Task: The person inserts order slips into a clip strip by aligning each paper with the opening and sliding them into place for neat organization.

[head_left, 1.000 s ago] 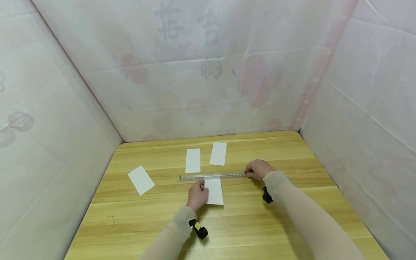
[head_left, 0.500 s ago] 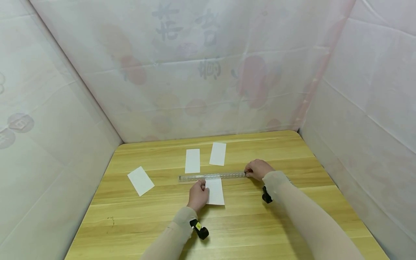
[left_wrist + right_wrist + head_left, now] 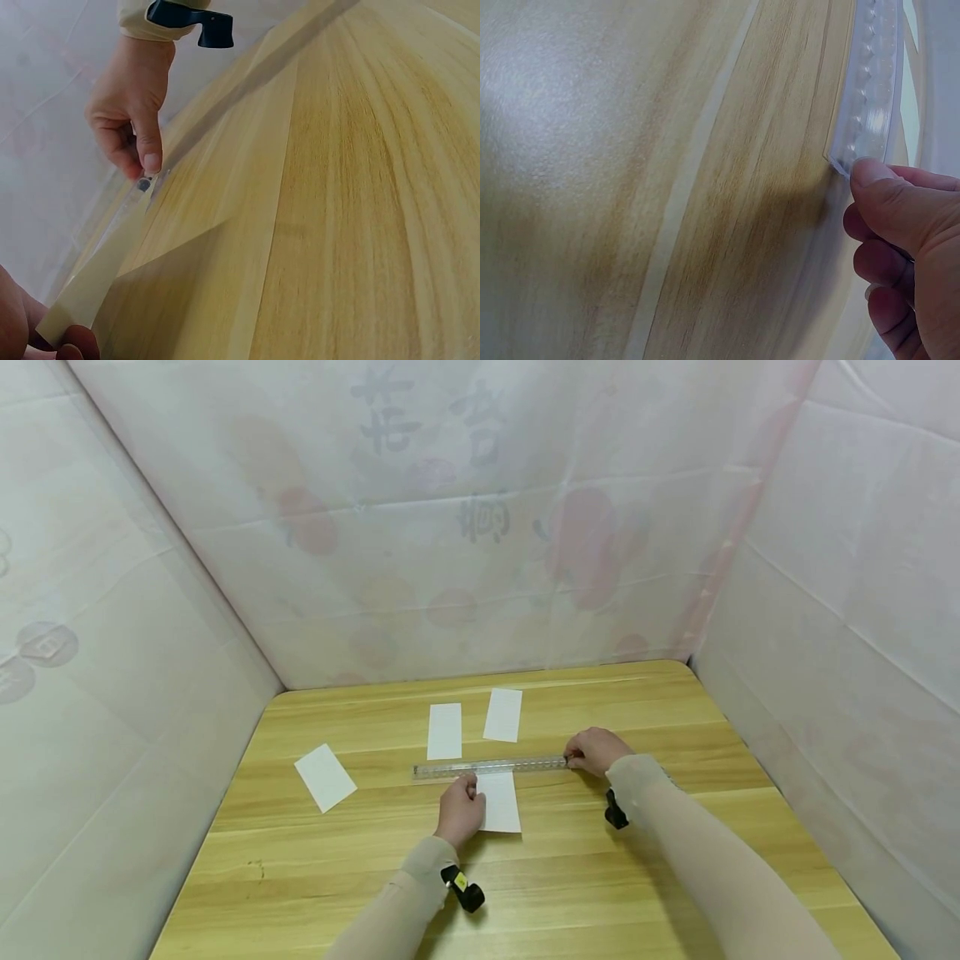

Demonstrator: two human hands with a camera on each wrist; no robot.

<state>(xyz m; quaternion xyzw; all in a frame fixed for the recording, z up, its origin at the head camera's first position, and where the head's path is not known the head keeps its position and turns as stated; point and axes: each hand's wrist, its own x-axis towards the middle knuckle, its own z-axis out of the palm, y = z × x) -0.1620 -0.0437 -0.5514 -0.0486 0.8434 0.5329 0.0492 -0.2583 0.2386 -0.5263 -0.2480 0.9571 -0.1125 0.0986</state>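
Observation:
In the head view a long clear plastic strip [image 3: 528, 765] lies crosswise near the middle of the table. My right hand [image 3: 597, 752] pinches its right end between thumb and fingers; the right wrist view shows a row of bumps along the strip [image 3: 868, 90] there. My left hand [image 3: 459, 810] pinches the left side of a white paper slip [image 3: 501, 803], whose far edge meets the strip. Seen from the left wrist, the slip [image 3: 94, 289] is tilted, partly raised off the wood, and casts a shadow. Whether its edge is inside the strip or against it, I cannot tell.
Two more white slips, a left one [image 3: 445, 731] and a right one [image 3: 503, 715], lie behind the strip. Another slip [image 3: 325, 777] lies askew at the left. Pale fabric walls [image 3: 480, 568] enclose the wooden table [image 3: 315, 893] on three sides.
My left hand has slid slightly to the right with the slip, along the strip. The right hand and the strip have stayed put.

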